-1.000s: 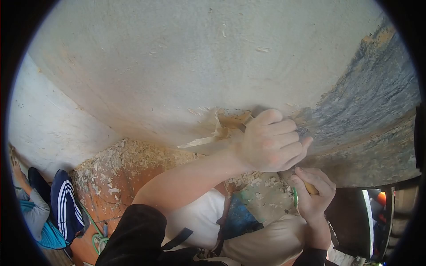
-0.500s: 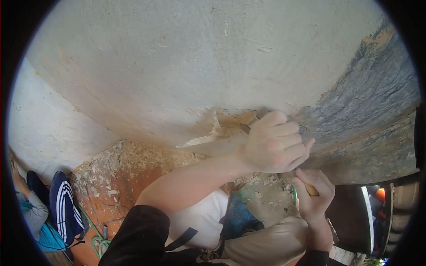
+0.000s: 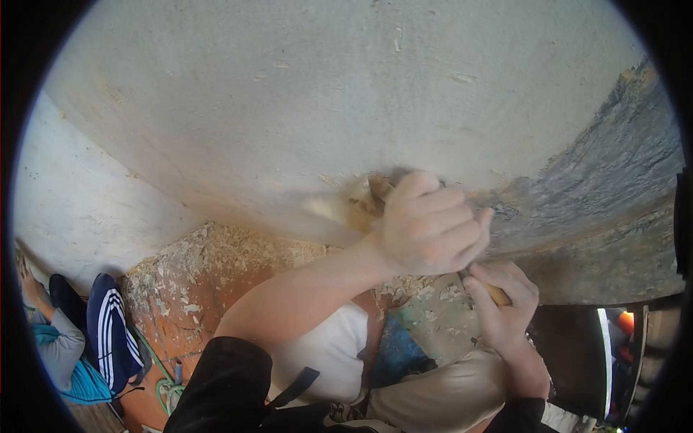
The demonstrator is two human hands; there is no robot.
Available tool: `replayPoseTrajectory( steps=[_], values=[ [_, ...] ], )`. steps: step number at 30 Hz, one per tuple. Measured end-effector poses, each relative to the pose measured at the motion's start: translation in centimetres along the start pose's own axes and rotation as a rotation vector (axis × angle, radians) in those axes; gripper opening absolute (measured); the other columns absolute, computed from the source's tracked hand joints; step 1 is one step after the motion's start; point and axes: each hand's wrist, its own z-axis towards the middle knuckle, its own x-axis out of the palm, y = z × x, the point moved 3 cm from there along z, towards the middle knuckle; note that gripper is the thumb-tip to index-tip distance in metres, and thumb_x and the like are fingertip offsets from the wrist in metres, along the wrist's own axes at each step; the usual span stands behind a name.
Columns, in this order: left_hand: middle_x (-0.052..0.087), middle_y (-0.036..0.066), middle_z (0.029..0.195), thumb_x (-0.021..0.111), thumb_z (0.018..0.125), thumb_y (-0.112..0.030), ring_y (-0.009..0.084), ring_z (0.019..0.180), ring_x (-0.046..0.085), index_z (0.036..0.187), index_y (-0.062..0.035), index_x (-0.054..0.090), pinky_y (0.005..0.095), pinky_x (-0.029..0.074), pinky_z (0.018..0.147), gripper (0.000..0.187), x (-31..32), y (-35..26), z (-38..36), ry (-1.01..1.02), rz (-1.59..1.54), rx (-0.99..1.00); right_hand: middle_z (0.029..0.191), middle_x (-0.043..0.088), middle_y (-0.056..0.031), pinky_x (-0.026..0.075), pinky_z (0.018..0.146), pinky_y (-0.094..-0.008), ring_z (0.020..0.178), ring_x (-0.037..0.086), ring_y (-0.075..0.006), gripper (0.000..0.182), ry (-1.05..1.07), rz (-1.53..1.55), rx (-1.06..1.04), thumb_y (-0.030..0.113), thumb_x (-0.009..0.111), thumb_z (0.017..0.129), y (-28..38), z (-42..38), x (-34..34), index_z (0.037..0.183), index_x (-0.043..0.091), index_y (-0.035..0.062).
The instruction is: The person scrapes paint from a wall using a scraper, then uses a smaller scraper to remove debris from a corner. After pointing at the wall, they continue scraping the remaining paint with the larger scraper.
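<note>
My left hand [image 3: 429, 227] is closed in a fist against the pale wall [image 3: 325, 108], its fingers wrapped round a tool whose flat edge shows at the upper left of the fist. That edge meets a brownish scraped patch [image 3: 361, 206] with loose flakes. Just below and to the right, my right hand [image 3: 504, 299] grips a yellowish wooden handle [image 3: 497, 293]. A dark shaft runs from this handle up toward my left fist; whether both hands hold one and the same tool is hidden.
Flakes of coating litter the reddish tiled floor [image 3: 173, 310]. At the left edge sits another person [image 3: 108, 339] in dark striped trousers, near a green hose [image 3: 164, 375]. Rough grey surface [image 3: 613, 151] covers the wall's right side. A blue piece [image 3: 397, 350] lies between my legs.
Both hands have shifted slightly left in view. The long pale strip that hung peeled at the scraped patch no longer shows there; a blurred pale shape is near that spot.
</note>
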Motion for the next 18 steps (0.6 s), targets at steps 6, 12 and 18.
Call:
replayPoseTrajectory(
  steps=[6,12,18],
  values=[
    [0.042,-0.005,0.048,0.072,0.07,-0.004,0.0107,0.047,0.038,0.05,-0.0158,0.047,0.0292,0.021,0.055,0.034,2.0,-1.2,-0.3,0.001,-0.127,0.002,0.085,0.069,-0.0149,0.051,0.065,-0.0267,0.074,0.067,-0.0197,0.02,-0.04,-0.015,0.106,-0.001,0.076,0.075,-0.3,-1.8,-1.6,0.094,0.07,-0.0023],
    [0.041,-0.005,0.047,0.071,0.072,-0.005,0.0113,0.045,0.037,0.049,-0.0165,0.044,0.0287,0.021,0.055,0.037,-0.7,0.4,-1.0,0.054,-0.068,0.068,0.086,0.069,-0.0147,0.052,0.067,-0.0269,0.074,0.067,-0.0193,0.018,0.014,0.07,0.062,-0.001,0.076,0.076,-0.6,-0.7,1.1,0.093,0.07,-0.0023],
    [0.041,-0.005,0.046,0.072,0.07,-0.004,0.0102,0.045,0.038,0.051,-0.0159,0.043,0.0305,0.02,0.055,0.037,-0.7,0.3,-0.3,0.027,0.101,0.029,0.089,0.069,-0.0142,0.053,0.068,-0.0289,0.076,0.067,-0.0209,0.016,0.013,0.1,0.022,-0.001,0.075,0.077,-1.0,0.3,1.0,0.092,0.071,-0.0009]
  ],
)
